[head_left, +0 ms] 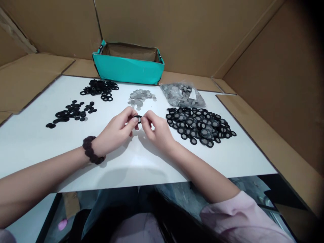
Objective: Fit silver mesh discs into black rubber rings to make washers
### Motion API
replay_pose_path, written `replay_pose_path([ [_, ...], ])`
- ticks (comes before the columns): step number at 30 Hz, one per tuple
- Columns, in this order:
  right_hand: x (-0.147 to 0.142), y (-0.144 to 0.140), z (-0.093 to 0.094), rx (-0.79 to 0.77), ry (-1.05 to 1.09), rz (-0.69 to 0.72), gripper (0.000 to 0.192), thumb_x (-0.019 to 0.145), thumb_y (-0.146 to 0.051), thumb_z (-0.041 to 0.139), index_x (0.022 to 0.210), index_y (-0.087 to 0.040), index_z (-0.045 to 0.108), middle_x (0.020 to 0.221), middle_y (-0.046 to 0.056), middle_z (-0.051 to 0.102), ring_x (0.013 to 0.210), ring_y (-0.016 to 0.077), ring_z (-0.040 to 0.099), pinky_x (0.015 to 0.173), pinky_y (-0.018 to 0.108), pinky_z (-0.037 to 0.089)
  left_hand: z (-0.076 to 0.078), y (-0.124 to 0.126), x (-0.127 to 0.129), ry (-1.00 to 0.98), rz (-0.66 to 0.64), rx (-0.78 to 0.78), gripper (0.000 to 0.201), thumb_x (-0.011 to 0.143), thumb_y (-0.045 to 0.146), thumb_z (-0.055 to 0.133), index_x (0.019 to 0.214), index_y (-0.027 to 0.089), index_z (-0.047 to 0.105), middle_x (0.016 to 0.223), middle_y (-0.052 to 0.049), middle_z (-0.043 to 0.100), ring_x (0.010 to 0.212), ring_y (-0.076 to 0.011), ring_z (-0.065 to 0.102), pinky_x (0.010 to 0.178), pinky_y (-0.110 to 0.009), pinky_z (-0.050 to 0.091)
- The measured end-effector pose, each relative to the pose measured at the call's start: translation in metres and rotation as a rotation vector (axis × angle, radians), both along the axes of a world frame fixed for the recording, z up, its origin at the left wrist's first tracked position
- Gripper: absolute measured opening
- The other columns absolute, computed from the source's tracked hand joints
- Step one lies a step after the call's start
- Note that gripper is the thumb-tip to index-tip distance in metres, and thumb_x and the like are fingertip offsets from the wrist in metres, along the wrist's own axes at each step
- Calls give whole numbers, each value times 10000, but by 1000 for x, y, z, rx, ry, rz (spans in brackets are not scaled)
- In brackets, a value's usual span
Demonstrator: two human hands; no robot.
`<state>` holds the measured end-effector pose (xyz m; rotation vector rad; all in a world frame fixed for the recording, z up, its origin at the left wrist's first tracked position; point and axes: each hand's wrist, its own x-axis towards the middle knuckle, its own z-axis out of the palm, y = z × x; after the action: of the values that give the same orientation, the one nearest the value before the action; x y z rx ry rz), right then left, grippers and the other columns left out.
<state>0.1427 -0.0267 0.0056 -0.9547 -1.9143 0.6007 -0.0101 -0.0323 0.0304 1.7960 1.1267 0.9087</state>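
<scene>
Head view, downward over white table (30,141)

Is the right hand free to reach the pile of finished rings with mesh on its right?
Probably not at once: the right hand pinches a black ring together with the left hand. The path is open, though; the pile of meshed rings lies close beside it on the white board, nothing between.

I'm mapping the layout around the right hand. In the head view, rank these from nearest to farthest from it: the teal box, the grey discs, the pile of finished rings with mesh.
From the right hand:
1. Pile of finished rings with mesh, just to its right.
2. Grey discs, a little beyond it, towards the back.
3. Teal box, at the far edge of the white board.
</scene>
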Motion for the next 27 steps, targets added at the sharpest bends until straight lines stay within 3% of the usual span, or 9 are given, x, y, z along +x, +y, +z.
replay_pose_path([
  [4,-3,-1,0,-120,104,59,239,911,-313,353,705,-201,398,649,-13,500,583,104,452,581,242,358,4,2,0,5,-46,-32,115,860,266,404,773,196,433,708,14,509,567,-113,513,541,-265,426],
  [8,-11,-1,-6,-118,111,-5,209,911,-288,345,728,-202,398,667,-11,497,610,110,458,605,247,360,-2,3,2,53,-3,-39,131,863,250,379,751,201,424,687,8,495,591,-127,495,548,-269,407],
  [13,-15,0,-11,-53,1,-95,168,904,-237,329,744,-205,367,682,-3,451,637,127,425,631,269,346,-5,5,4,166,102,129,33,809,224,452,798,193,456,737,-8,521,676,-154,498,609,-280,383],
  [17,-16,-1,-12,-48,1,-108,175,915,-252,308,749,-211,345,685,-1,435,643,134,417,633,275,343,0,3,5,213,116,197,40,790,221,469,767,189,470,713,-7,528,649,-151,486,611,-280,367],
  [23,-13,-2,-7,-44,63,-102,186,905,-250,355,724,-206,357,680,-6,453,645,122,433,634,258,351,2,5,2,186,59,73,110,827,243,431,727,198,435,642,14,501,571,-137,488,547,-271,367],
  [27,-10,0,-4,-147,125,-79,220,896,-296,394,698,-199,389,645,-19,461,603,108,435,598,246,346,3,7,-1,115,-12,-71,110,830,263,448,745,193,448,674,13,513,550,-130,513,526,-275,396],
])
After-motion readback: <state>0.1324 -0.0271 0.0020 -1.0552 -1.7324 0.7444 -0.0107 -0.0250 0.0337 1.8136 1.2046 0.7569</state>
